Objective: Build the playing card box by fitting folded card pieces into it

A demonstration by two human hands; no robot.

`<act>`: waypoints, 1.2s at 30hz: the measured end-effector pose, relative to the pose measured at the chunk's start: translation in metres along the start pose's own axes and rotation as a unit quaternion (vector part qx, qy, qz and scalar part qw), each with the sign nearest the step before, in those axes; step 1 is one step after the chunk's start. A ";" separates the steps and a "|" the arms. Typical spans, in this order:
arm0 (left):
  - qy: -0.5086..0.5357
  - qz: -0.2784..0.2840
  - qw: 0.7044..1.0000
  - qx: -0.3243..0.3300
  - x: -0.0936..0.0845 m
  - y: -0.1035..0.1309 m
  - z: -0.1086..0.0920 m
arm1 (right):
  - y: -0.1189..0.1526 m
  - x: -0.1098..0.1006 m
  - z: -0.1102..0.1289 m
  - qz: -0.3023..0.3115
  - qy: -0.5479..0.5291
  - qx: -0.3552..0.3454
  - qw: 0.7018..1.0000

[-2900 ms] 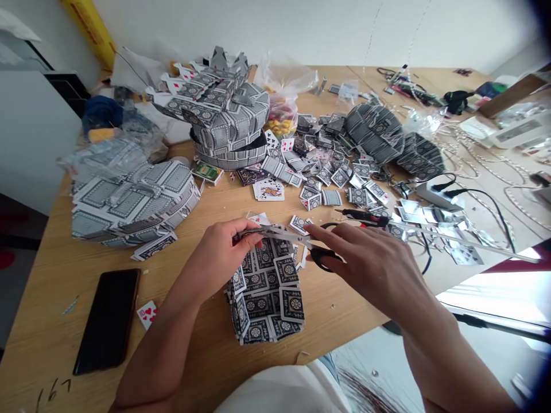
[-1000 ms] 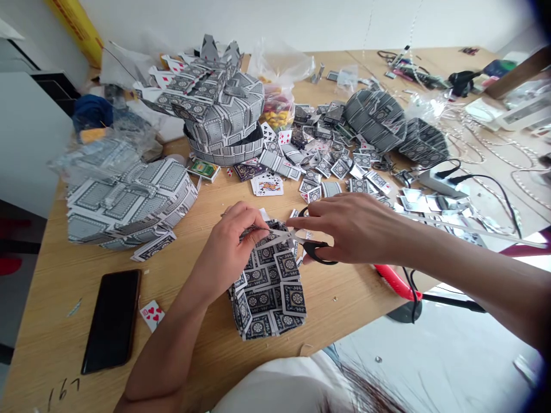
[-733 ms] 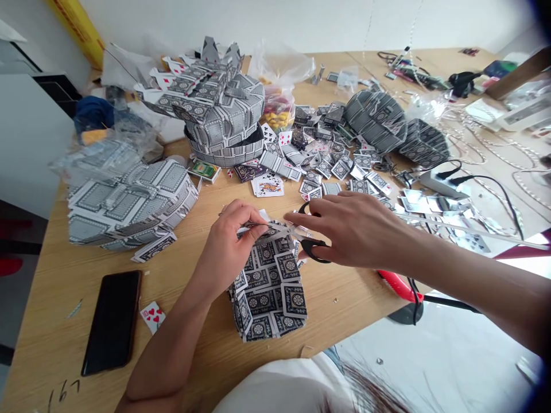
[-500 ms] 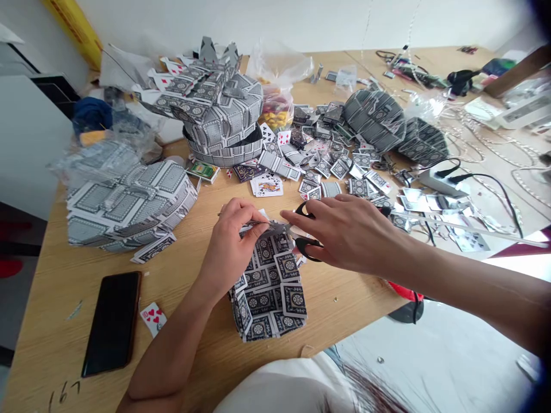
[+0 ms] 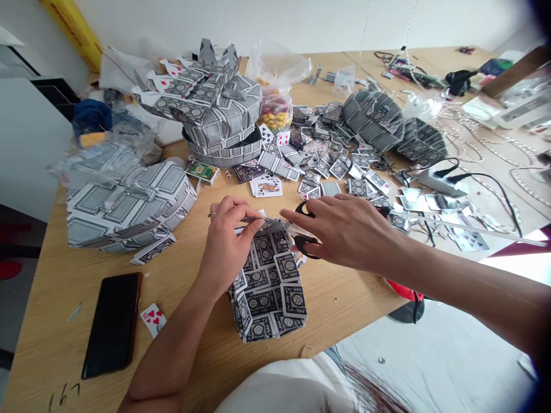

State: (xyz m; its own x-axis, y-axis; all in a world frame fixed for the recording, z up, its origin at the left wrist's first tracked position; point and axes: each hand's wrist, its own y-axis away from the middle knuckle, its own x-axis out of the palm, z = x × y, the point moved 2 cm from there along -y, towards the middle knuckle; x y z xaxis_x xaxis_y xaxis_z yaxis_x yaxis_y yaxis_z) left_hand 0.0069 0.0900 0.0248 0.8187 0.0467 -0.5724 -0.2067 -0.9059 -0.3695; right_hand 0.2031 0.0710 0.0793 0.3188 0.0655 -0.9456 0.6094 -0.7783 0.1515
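Note:
A box-like piece woven from folded dark playing cards [image 5: 271, 292] rests at the front of the wooden table. Above its far edge my left hand [image 5: 230, 238] pinches a thin card piece between thumb and fingers. My right hand [image 5: 344, 232] has its fingers through the black handles of a pair of scissors [image 5: 306, 248], with the index finger stretched forward. The blades point left, toward the card piece and the box's far edge. Whether they touch the card is too small to tell.
Large woven card shapes stand at the left [image 5: 133, 203] and back [image 5: 224, 109]. Folded cards [image 5: 340, 166] lie heaped behind my hands. A phone [image 5: 112, 324] and a ten of hearts [image 5: 153, 319] lie front left. A power strip [image 5: 443, 180] with cables is at the right.
My left hand has shifted slightly left, and the scissor blades show a little more between the hands. The woven box has hardly moved.

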 end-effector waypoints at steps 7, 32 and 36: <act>0.006 -0.007 1.000 -0.014 0.003 0.001 0.001 | -0.003 0.000 -0.002 0.000 -0.007 -0.022 1.000; 0.065 0.032 0.995 -0.067 0.007 -0.001 0.008 | -0.010 -0.007 -0.009 0.064 -0.055 -0.041 0.996; 0.070 0.037 0.994 -0.070 0.007 -0.001 0.008 | -0.011 -0.008 -0.011 0.068 -0.050 -0.046 0.995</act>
State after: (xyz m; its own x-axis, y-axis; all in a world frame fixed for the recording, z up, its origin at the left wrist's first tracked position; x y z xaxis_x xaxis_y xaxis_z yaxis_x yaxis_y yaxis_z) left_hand 0.0089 0.0950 0.0155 0.8727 -0.0735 -0.4827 -0.2017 -0.9546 -0.2194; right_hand 0.2020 0.0854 0.0883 0.3317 -0.1031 -0.9377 0.6312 -0.7145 0.3018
